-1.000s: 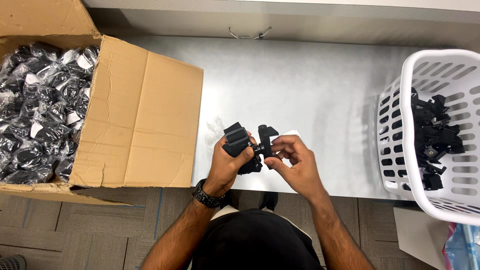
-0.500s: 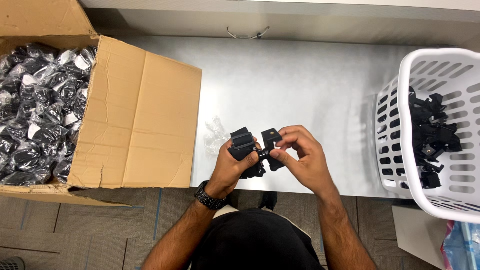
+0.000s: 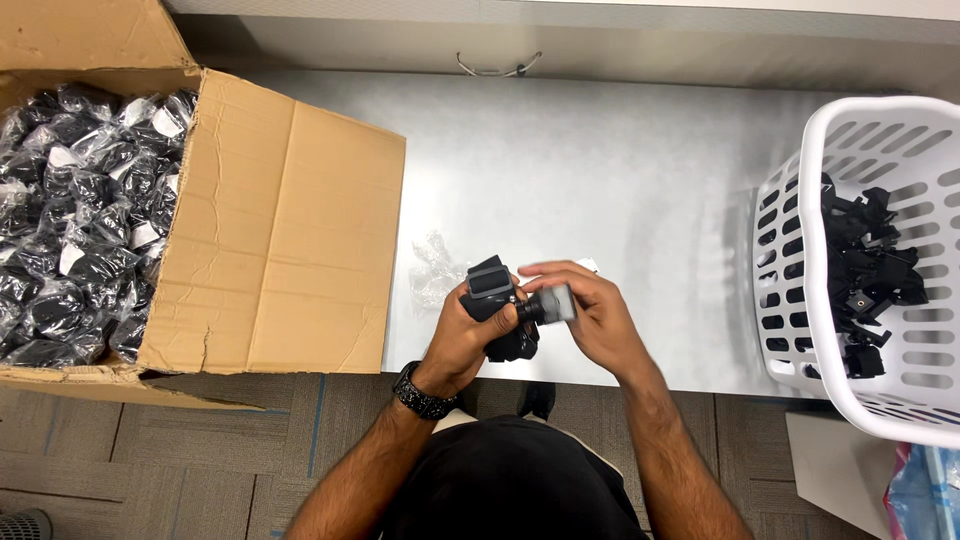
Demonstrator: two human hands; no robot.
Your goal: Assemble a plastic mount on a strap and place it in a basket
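At the lower centre of the frame, a person's left hand [image 3: 462, 335] wraps around a black plastic clamp-like part [image 3: 497, 305], fingers closed on its body, while the right hand [image 3: 590, 318] pinches the part's grey end between thumb and fingertips. The piece is held just above the near edge of a grey metal table [image 3: 620, 170]. A crumpled clear plastic bag [image 3: 436, 268] lies on the table just beside the left hand. At the left of the frame, an open cardboard box [image 3: 290, 240] holds many bagged black parts [image 3: 75, 210]. At the right edge, a white slotted laundry basket [image 3: 790, 300] contains loose, unbagged black parts [image 3: 865, 270]. A black wristwatch [image 3: 422, 392] sits on the left wrist.
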